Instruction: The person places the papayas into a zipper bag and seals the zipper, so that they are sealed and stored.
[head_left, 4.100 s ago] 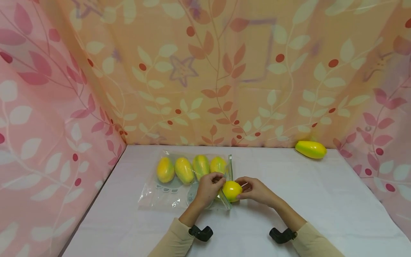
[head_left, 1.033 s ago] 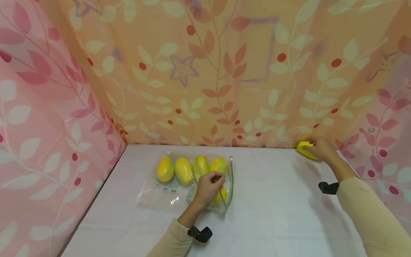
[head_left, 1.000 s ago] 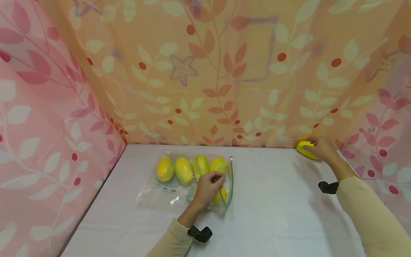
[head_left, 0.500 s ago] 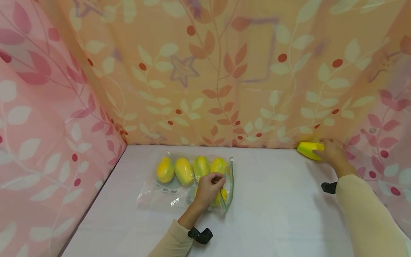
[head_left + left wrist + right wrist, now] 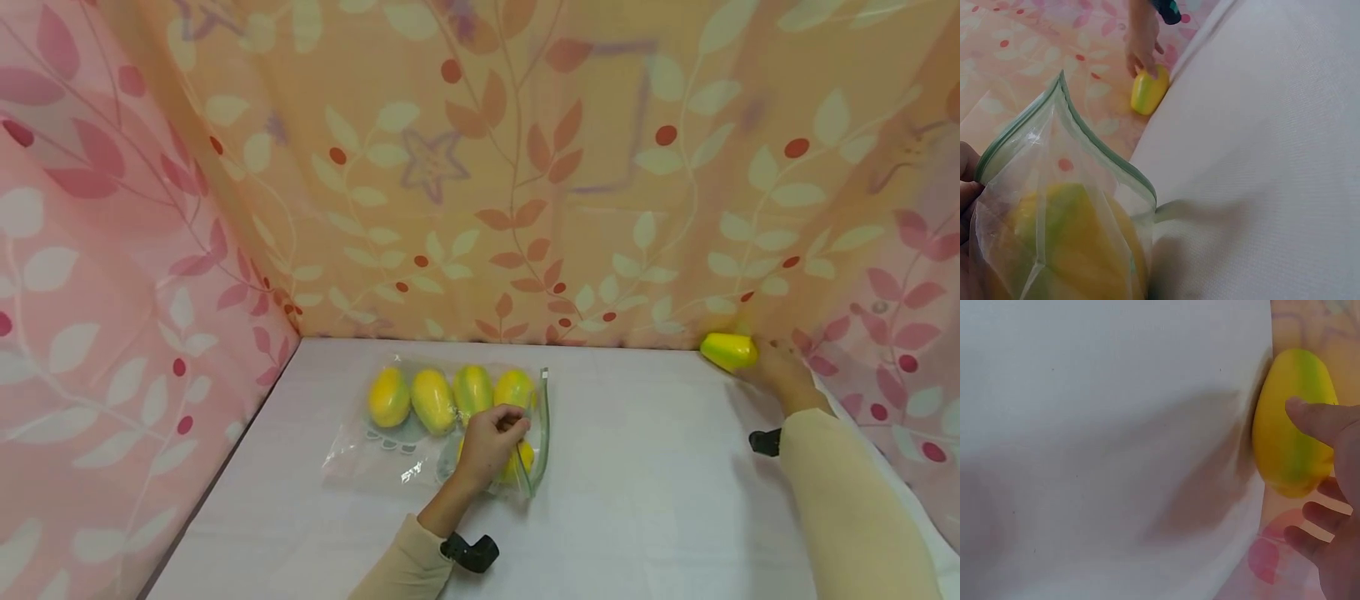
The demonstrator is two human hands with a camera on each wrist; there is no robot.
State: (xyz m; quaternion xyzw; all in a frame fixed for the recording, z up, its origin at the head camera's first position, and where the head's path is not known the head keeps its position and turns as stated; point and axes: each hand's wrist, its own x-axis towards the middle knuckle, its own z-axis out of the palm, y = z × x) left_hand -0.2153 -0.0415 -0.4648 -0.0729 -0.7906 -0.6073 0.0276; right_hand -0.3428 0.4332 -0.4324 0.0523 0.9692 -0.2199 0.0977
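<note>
My left hand (image 5: 492, 442) pinches the opening edge of a clear zip bag (image 5: 352, 458) with a green seal. Several yellow-green papayas (image 5: 432, 402) lie inside it, one partly hidden behind that hand. In the left wrist view the bag's mouth (image 5: 1100, 147) gapes, with a papaya (image 5: 1079, 244) just within. At the far right edge of the table, my right hand (image 5: 783, 371) holds one end of a loose papaya (image 5: 727, 352). The right wrist view shows the thumb on this papaya (image 5: 1291, 437), some fingers curled below its end.
A white cloth covers the table (image 5: 637, 467). An orange leaf-patterned curtain (image 5: 495, 167) rises along the back edge, with pink patterned cloth (image 5: 97, 292) on the left and right sides. Each wrist wears a black camera mount (image 5: 471, 552).
Earlier both hands were at the bag's mouth with a papaya, which is now inside. My right hand went to the far-right papaya, then shifted right to its end. My left hand stayed.
</note>
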